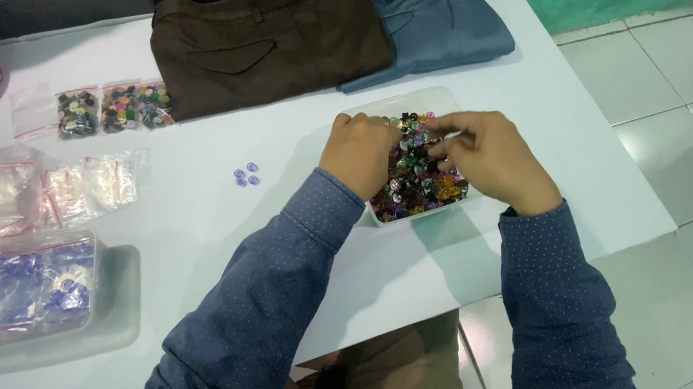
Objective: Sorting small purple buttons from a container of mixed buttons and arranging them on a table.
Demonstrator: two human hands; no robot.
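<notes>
From my seat I see both hands working over a clear plastic tray [450,109] heaped with mixed coloured buttons [418,183], which sits on the white table [293,215] near its right edge. My left hand [360,151] is curled at the tray's left rim, its fingers folded in toward the pile; whether they pinch anything I cannot tell. My right hand [492,158] hovers above the heap with its fingers drawn narrow, thumb and forefinger closed together at a button on top of the pile. Three small bluish buttons [246,174] lie loose on the table, well left of the tray. Further left sit small zip bags of dark mixed buttons [115,106], empty clear bags [64,190], and a lidded box of blue buttons [19,289]. Folded brown trousers [268,40] and grey-blue trousers [433,19] lie side by side behind the tray.
</notes>
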